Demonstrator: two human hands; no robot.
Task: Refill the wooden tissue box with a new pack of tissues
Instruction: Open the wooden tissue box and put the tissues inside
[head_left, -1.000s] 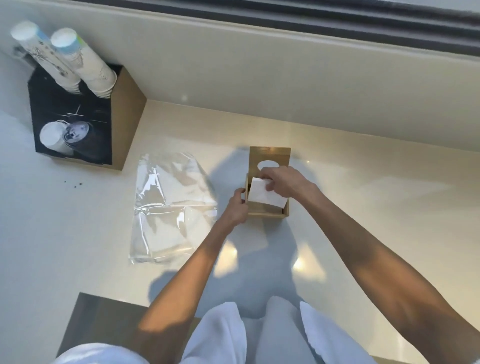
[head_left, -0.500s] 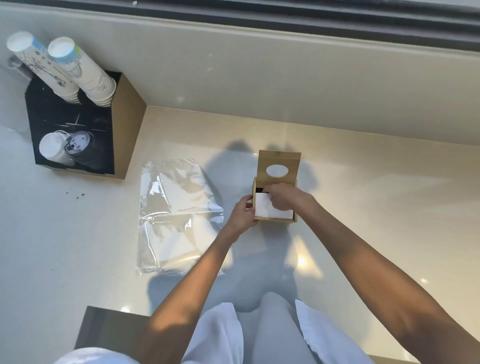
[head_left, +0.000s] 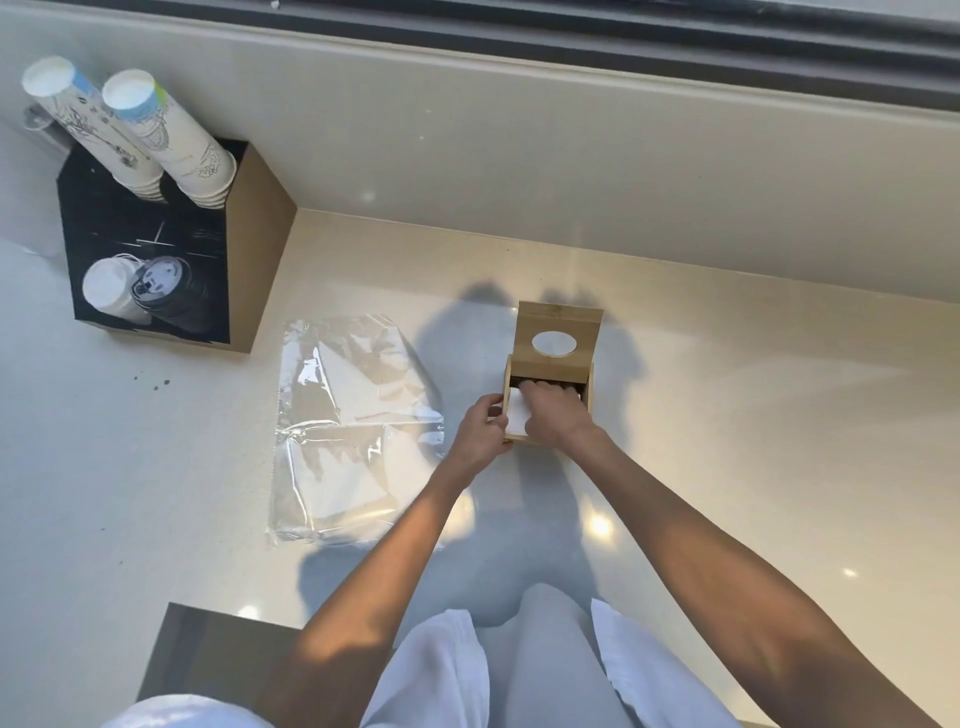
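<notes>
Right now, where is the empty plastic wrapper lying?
In the head view, the clear plastic wrapper lies flat on the counter, left of the wooden tissue box and below-right of the cup holder.

A pale, light-brown wooden tissue box (head_left: 555, 364), its raised lid pierced by a white-looking oval, is seen at centre frame with plain white tissues (head_left: 517, 421) inside, on a glossy cream countertop (head_left: 753, 415) crossed by bluish-grey shadows. To the left of centre, a clear plastic wrapper (head_left: 348, 426) is marked by white glare, while in the upper left a tan holder with a black front (head_left: 150, 260) is filled with white paper cups (head_left: 171, 140) printed with dark line drawings and banded in blue and green at one end, above white and black lids. White clothing (head_left: 441, 675) is shown along the bottom edge of the frame.
</notes>
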